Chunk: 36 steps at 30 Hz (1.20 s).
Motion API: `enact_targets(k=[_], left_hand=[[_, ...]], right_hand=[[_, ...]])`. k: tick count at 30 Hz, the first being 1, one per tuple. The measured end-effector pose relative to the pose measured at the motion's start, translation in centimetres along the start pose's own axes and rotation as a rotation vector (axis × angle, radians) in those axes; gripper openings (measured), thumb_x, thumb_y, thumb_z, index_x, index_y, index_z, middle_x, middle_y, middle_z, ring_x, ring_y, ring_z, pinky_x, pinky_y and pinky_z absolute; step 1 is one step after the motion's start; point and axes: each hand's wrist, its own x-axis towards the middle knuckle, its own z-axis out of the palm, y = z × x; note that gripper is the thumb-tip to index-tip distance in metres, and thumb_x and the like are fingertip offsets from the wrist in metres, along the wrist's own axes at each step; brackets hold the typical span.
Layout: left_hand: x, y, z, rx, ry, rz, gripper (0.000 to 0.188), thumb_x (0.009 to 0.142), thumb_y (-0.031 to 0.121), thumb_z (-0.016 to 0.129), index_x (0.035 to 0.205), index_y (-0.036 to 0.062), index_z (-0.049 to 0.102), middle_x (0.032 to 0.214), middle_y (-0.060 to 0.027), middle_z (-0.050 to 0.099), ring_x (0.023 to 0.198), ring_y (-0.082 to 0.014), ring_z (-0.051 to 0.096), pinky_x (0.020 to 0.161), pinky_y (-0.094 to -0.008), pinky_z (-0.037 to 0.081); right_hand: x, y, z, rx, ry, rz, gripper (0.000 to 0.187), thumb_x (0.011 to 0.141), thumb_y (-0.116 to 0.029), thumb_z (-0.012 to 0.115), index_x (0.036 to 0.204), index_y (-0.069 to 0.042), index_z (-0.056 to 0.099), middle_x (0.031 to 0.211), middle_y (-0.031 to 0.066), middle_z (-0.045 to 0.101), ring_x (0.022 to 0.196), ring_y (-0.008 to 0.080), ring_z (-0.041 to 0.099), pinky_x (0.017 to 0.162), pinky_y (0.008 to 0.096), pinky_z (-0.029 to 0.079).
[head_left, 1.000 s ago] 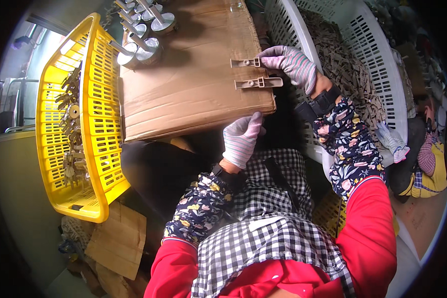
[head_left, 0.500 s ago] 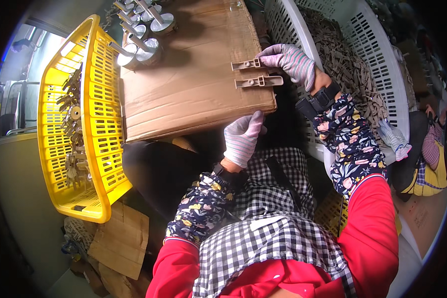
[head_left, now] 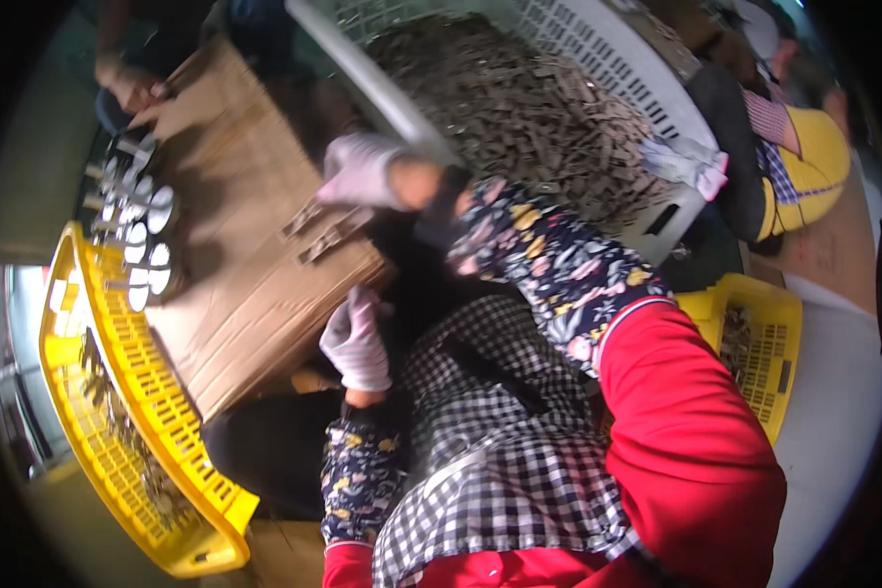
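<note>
On the cardboard (head_left: 235,314), close to its right edge, two brown clips (head_left: 333,238) lie side by side, slightly apart. The right hand (head_left: 361,171), blurred, has its fingertips at the end of the farther clip; I cannot tell whether they pinch it. The left hand (head_left: 357,343) is curled at the near corner, its grip unclear too. Stemmed metal discs (head_left: 160,211) stand leftward, beside a yellow basket (head_left: 227,539). Rightward, a white basket (head_left: 387,95) holds brown pieces (head_left: 519,108).
</note>
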Motion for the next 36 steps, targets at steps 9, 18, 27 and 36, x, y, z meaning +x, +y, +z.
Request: enact_targets(k=[9, 18, 27, 36], left_hand=[[-0.1, 0.3, 0.3, -0.077, 0.016, -0.074, 0.027, 0.085, 0.027, 0.060, 0.075, 0.0023, 0.065, 0.063, -0.0030, 0.062, 0.062, -0.0077, 0.055, 0.066, -0.0218, 0.041], [0.3, 0.0, 0.1, -0.007, 0.011, -0.063, 0.028, 0.086, 0.027, 0.059, 0.075, 0.0022, 0.065, 0.063, -0.0035, 0.063, 0.062, -0.0073, 0.054, 0.066, -0.0228, 0.042], [0.4, -0.3, 0.1, -0.075, -0.106, -0.109, 0.028, 0.087, 0.026, 0.058, 0.077, 0.0004, 0.065, 0.064, -0.0038, 0.063, 0.061, -0.0075, 0.055, 0.064, -0.0225, 0.043], [0.0, 0.0, -0.8, -0.175, -0.104, -0.163, 0.032, 0.085, 0.031, 0.061, 0.080, -0.0007, 0.066, 0.064, -0.0036, 0.063, 0.061, -0.0069, 0.054, 0.063, -0.0216, 0.042]], right_hand=[[-5.5, 11.2, -13.4, 0.081, 0.173, 0.113, 0.046, 0.081, -0.038, 0.059, 0.109, -0.002, 0.057, 0.085, 0.0053, 0.060, 0.069, 0.0123, 0.055, 0.063, 0.0281, 0.047], [-10.1, 33.0, -5.9, -0.719, -0.330, 0.721, 0.044, 0.075, -0.039, 0.059, 0.104, -0.006, 0.061, 0.103, 0.0200, 0.060, 0.094, 0.0338, 0.058, 0.083, 0.0387, 0.045], [-11.4, 26.9, -5.6, -0.760, -0.253, 0.551, 0.036, 0.074, -0.031, 0.061, 0.101, -0.009, 0.062, 0.097, 0.0169, 0.062, 0.094, 0.0335, 0.057, 0.078, 0.0404, 0.047], [-8.7, 11.5, -10.3, 0.071, 0.418, 0.052, 0.022, 0.089, -0.018, 0.050, 0.106, -0.006, 0.054, 0.074, -0.0009, 0.056, 0.060, 0.0038, 0.048, 0.050, 0.0208, 0.040]])
